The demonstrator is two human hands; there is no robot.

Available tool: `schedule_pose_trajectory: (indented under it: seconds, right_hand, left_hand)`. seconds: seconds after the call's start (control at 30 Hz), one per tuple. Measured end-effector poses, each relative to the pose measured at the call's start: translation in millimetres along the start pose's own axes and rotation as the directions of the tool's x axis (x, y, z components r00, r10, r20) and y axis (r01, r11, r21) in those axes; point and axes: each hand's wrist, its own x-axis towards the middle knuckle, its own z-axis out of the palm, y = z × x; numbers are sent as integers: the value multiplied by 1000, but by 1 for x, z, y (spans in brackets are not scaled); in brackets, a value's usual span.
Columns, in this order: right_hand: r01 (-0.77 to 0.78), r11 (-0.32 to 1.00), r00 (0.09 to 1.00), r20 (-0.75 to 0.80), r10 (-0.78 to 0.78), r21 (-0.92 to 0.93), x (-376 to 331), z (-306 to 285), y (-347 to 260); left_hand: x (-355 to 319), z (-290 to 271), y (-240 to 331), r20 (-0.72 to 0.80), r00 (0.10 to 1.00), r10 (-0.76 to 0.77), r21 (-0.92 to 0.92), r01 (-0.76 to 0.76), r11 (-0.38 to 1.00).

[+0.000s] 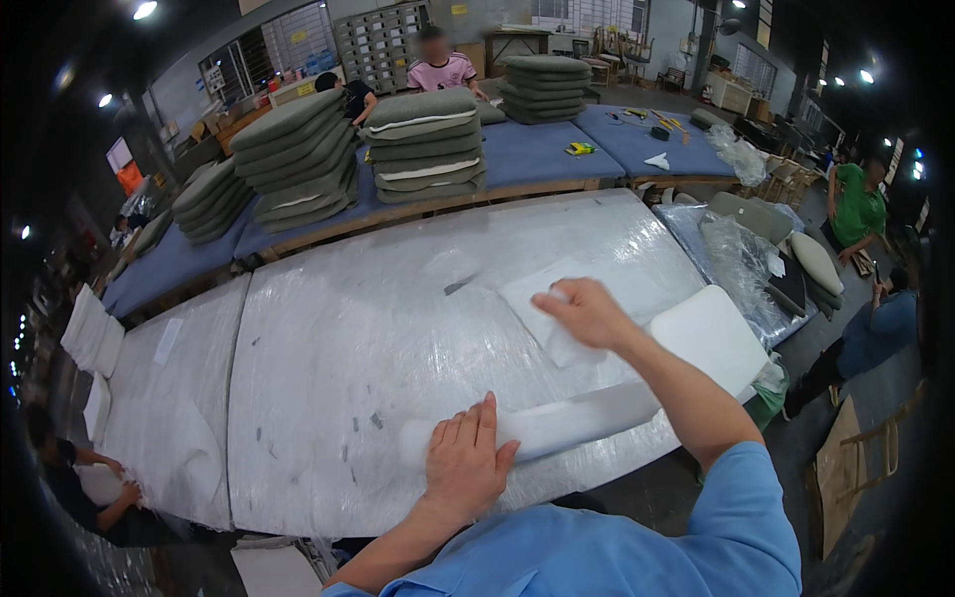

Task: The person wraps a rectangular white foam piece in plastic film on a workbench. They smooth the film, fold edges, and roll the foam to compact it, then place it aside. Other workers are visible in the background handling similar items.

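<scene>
A worker in a light blue shirt (597, 552) stands at a bench (338, 378) wrapped in clear plastic, a white padded strip (572, 423) lying lengthwise along its near side. The left hand (466, 460) rests flat over the strip's left end, its fingers extended toward the far side and lying close together, the thumb spread to the right. The right hand (589, 316), blurred, is bent above a white sheet (560, 343) farther back, fingers curled inward; whether they pinch anything, one cannot tell. A white panel (711, 333) with rounded corners lies just to the right, beyond the right forearm. Across the far side, three tall stacks of gray-green cushions (423, 149) stand on blue-topped tables (532, 154), with a person in a pink top (441, 73) behind them. At right, crumpled clear plastic (734, 249) lies beside more cushions, near a person in green (858, 204).
</scene>
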Motion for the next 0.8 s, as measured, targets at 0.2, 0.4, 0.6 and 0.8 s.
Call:
schedule_pose_trajectory:
  seconds: [0.2, 0.4, 0.6, 0.8]
  right_hand:
    - [447, 885, 878, 254, -406, -129, -46, -37, -15]
    - [517, 835, 700, 655, -284, -190, -56, 16, -2]
    - [361, 904, 850, 480, -217, -231, -5, -43, 42]
    - [496, 851, 756, 567, -326, -172, -19, -129, 41]
  left_hand:
    - [9, -2, 1, 153, 984, -94, 11, 93, 996]
    - [27, 6, 0, 192, 969, -156, 23, 154, 988]
    - [41, 6, 4, 186, 955, -229, 6, 232, 973]
    - [47, 9, 2, 166, 939, -302, 9, 305, 952]
